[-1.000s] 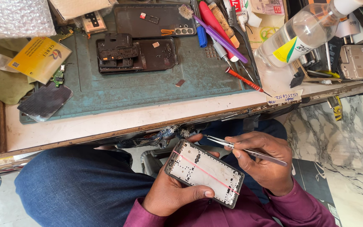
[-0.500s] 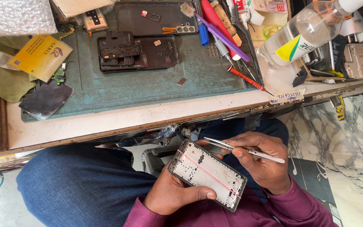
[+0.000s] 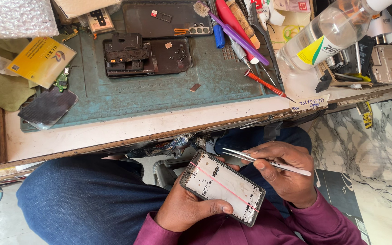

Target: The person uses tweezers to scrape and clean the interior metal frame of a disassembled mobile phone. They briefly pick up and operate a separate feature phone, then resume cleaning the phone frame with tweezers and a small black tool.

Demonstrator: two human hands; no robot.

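- White-edged work surface (image 3: 114,131) carries a teal rubber mat (image 3: 159,90), with the other things on it.
- Blue denim covers the person's legs (image 3: 87,199), below the surface edge.
- Clear plastic bottle (image 3: 327,34) lies tilted at the far right of the surface.
- Black phone back cover (image 3: 146,55) lies on the mat, near a red-handled screwdriver (image 3: 266,85).
- Black phone frame with a pale inner plate (image 3: 223,188) is over the lap, tilted, with a thin red line across it.
- Left hand (image 3: 187,211) is closed on the frame from below, thumb on its near edge.
- Right hand (image 3: 286,174) is pinched on thin silver tweezers (image 3: 264,161), whose tips are just beside the frame's upper corner.
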